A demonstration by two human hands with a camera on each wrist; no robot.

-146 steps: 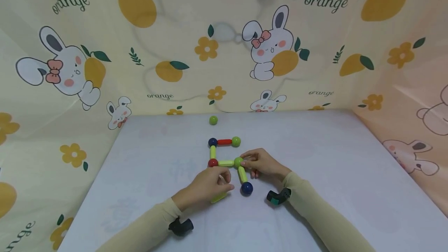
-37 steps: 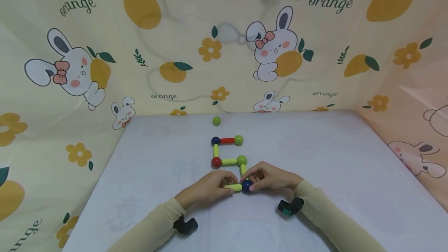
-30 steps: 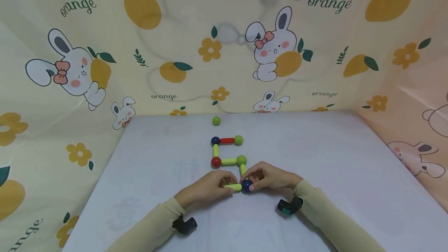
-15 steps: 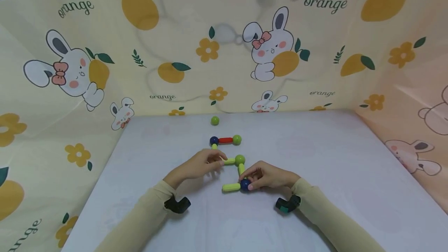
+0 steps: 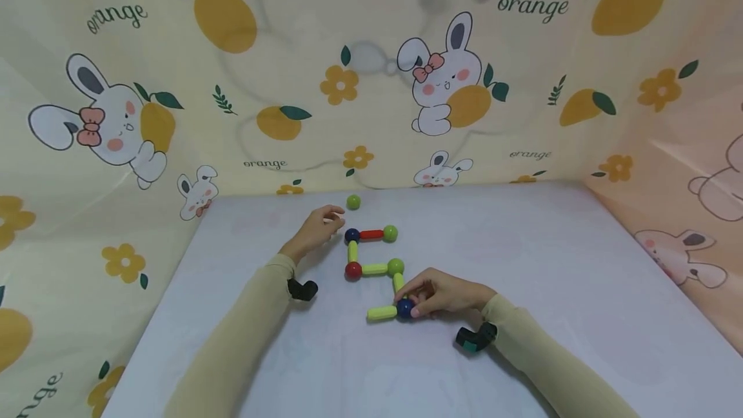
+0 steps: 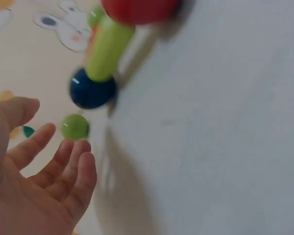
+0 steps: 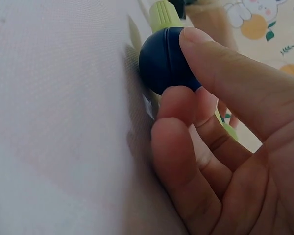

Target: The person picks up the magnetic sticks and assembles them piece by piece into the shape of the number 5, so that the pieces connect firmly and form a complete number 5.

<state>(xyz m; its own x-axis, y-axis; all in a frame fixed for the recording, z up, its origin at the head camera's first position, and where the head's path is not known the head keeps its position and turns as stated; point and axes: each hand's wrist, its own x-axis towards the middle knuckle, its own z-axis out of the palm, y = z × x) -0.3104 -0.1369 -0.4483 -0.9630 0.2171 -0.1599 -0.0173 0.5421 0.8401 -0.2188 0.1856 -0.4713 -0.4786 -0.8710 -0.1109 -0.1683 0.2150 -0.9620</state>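
Note:
Joined balls and rods lie on the white table in an S-like shape. At its near end, my right hand (image 5: 447, 292) pinches a dark blue ball (image 7: 164, 58) between thumb and fingers. A yellow-green rod (image 5: 381, 313) sticks out leftward from that ball. Beyond the shape, near the table's back edge, sits a loose green ball (image 5: 353, 202). My left hand (image 5: 316, 232) is just left of and short of this ball, fingers loosely spread and holding nothing; the left wrist view shows a green ball (image 6: 74, 127) past the fingertips.
The rest of the chain has a red ball (image 5: 353, 270), a second blue ball (image 5: 352, 235), a red rod (image 5: 371, 235) and two green balls, one at the far end (image 5: 391, 233) and one at a corner (image 5: 396, 266). A printed cloth (image 5: 371, 82) rises behind the table.
My left hand has let go of the near yellow-green rod and travelled forward past the chain toward the loose green ball. The right hand keeps its hold on the blue ball.

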